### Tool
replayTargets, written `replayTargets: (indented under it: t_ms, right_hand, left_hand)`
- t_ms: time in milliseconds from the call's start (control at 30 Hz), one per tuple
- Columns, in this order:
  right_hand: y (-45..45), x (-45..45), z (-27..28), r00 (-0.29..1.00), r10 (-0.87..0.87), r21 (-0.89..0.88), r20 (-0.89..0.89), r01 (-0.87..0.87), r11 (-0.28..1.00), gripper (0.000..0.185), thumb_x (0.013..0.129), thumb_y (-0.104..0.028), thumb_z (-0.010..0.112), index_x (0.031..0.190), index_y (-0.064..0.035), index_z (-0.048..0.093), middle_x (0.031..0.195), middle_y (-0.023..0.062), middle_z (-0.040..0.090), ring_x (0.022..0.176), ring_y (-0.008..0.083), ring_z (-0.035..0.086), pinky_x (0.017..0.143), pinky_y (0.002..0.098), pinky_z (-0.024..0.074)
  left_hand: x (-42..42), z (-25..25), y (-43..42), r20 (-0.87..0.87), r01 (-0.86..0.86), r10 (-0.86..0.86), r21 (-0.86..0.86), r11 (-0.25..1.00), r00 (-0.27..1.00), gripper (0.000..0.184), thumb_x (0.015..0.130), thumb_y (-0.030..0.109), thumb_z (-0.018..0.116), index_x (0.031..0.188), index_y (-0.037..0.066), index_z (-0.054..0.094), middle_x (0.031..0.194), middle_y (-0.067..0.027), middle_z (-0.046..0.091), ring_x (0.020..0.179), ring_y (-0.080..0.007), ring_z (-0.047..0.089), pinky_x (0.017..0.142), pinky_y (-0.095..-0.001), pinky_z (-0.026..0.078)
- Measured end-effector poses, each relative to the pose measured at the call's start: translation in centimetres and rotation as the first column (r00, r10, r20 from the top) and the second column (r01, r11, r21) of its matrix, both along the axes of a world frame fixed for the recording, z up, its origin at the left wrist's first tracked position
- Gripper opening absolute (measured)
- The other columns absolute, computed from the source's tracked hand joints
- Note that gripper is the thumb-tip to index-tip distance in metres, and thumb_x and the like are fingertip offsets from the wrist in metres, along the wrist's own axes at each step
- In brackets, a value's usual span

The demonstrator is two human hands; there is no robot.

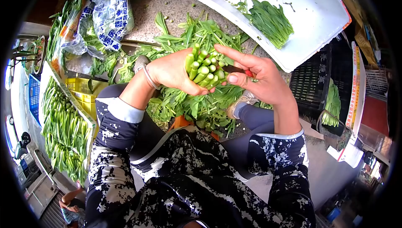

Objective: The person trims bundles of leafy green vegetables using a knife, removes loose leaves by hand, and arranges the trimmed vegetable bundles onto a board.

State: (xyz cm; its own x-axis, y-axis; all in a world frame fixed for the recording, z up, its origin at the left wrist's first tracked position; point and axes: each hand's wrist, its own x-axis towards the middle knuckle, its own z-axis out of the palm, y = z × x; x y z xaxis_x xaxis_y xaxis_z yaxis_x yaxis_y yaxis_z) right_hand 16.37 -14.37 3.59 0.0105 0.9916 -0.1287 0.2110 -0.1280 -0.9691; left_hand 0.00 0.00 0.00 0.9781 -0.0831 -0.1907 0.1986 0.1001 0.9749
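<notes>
My left hand [169,71] is wrapped round a bunch of leafy green stems [205,71], their cut ends facing up toward me. A pale bangle [150,77] circles that wrist. My right hand [268,77] is at the right side of the bunch, thumb and forefinger stretched toward the stem ends. Against its palm lies a small knife [235,69] with a dark blade and a bit of red at the handle, mostly hidden by the fingers. Loose leaves and trimmings [188,102] are heaped on the ground below both hands.
At upper right, a white foam box [234,20] holds a bundle of greens [272,23]. A black crate [307,85] stands below it. To the left are a box of stacked greens [65,131], a yellow crate [81,87] and plastic bags [111,14]. Another person [73,207] is at lower left.
</notes>
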Motion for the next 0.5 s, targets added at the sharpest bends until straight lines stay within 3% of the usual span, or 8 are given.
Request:
replayTargets:
  t_ms: [67, 100, 167, 200, 300, 367, 500]
  right_hand:
    - [0.0, 0.1, 0.1, 0.997, 0.074, -0.027, 0.028, -0.073, 0.997, 0.055, 0.076, -0.023, 0.067, 0.126, -0.0135, 0.047, 0.061, -0.0081, 0.036, 0.056, 0.005, 0.031, 0.051, 0.0221, 0.0295]
    - [-0.3, 0.3, 0.7, 0.997, 0.073, -0.051, 0.037, -0.071, 0.996, 0.055, 0.076, -0.023, 0.067, 0.126, -0.0135, 0.047, 0.061, -0.0081, 0.036, 0.056, 0.005, 0.031, 0.051, 0.0221, 0.0295]
    - [-0.4, 0.4, 1.1, 0.995, 0.061, -0.121, 0.075, -0.051, 0.991, 0.056, 0.075, -0.023, 0.068, 0.125, -0.0123, 0.049, 0.062, -0.0073, 0.038, 0.055, 0.0056, 0.028, 0.051, 0.0218, 0.0284]
    - [-0.3, 0.2, 0.9, 0.996, 0.058, -0.115, 0.063, -0.05, 0.992, 0.056, 0.075, -0.023, 0.068, 0.125, -0.0123, 0.049, 0.062, -0.0073, 0.038, 0.055, 0.0056, 0.028, 0.051, 0.0218, 0.0284]
    - [0.0, 0.3, 0.1, 0.996, 0.087, -0.053, 0.006, -0.086, 0.995, 0.052, 0.075, -0.022, 0.068, 0.123, -0.0099, 0.051, 0.071, -0.0044, 0.056, 0.056, 0.0039, 0.037, 0.053, 0.0198, 0.0333]
    - [-0.1, 0.6, -0.9, 0.993, 0.113, -0.003, 0.015, -0.113, 0.994, 0.043, 0.08, -0.021, 0.064, 0.12, -0.0124, 0.053, 0.091, 0.003, 0.065, 0.073, 0.0046, 0.056, 0.063, 0.0202, 0.0454]
    - [0.0, 0.3, -0.3, 0.994, 0.11, -0.069, -0.003, -0.11, 0.992, 0.039, 0.08, -0.02, 0.064, 0.117, -0.0111, 0.055, 0.093, 0.0052, 0.066, 0.075, 0.0061, 0.058, 0.065, 0.0209, 0.0467]
  left_hand:
    - [0.0, 0.0, -0.1, -0.02, -0.041, 0.041, -0.009, 0.999, 0.999, 0.027, 0.061, 0.003, 0.066, 0.087, 0.004, 0.06, 0.076, -0.0038, 0.065, 0.068, -0.011, 0.061, 0.063, -0.0245, 0.051]
    - [0.4, -0.3, -0.5, -0.011, -0.039, 0.039, -0.033, 0.999, 0.999, 0.027, 0.061, 0.003, 0.066, 0.087, 0.004, 0.06, 0.076, -0.0038, 0.065, 0.068, -0.011, 0.061, 0.063, -0.0245, 0.051]
    - [0.8, -1.2, -0.9, 0.101, 0.038, -0.046, 0.077, 0.996, 0.994, 0.027, 0.061, 0.003, 0.066, 0.087, 0.002, 0.06, 0.075, -0.0043, 0.064, 0.068, -0.0109, 0.061, 0.063, -0.0237, 0.051]
    - [0.6, -0.9, -0.7, 0.07, 0.053, -0.058, 0.069, 0.996, 0.996, 0.031, 0.061, 0.003, 0.067, 0.091, 0.002, 0.059, 0.077, -0.0051, 0.064, 0.069, -0.0116, 0.061, 0.064, -0.0237, 0.051]
    - [0.4, -0.8, -0.6, 0.021, 0.058, -0.058, -0.024, 0.998, 0.998, 0.035, 0.062, 0.003, 0.067, 0.096, 0.002, 0.057, 0.08, -0.0056, 0.065, 0.071, -0.0123, 0.061, 0.066, -0.0244, 0.052]
    - [0.4, -0.5, -0.8, 0.002, 0.037, -0.037, -0.078, 0.996, 0.999, 0.036, 0.063, 0.003, 0.067, 0.098, 0.002, 0.057, 0.081, -0.0059, 0.064, 0.072, -0.0127, 0.061, 0.066, -0.0247, 0.052]
    - [0.3, -0.8, -0.6, -0.01, 0.065, -0.066, -0.098, 0.993, 0.998, 0.039, 0.063, 0.004, 0.067, 0.1, 0.002, 0.056, 0.085, -0.0068, 0.065, 0.075, -0.0131, 0.061, 0.068, -0.0254, 0.052]
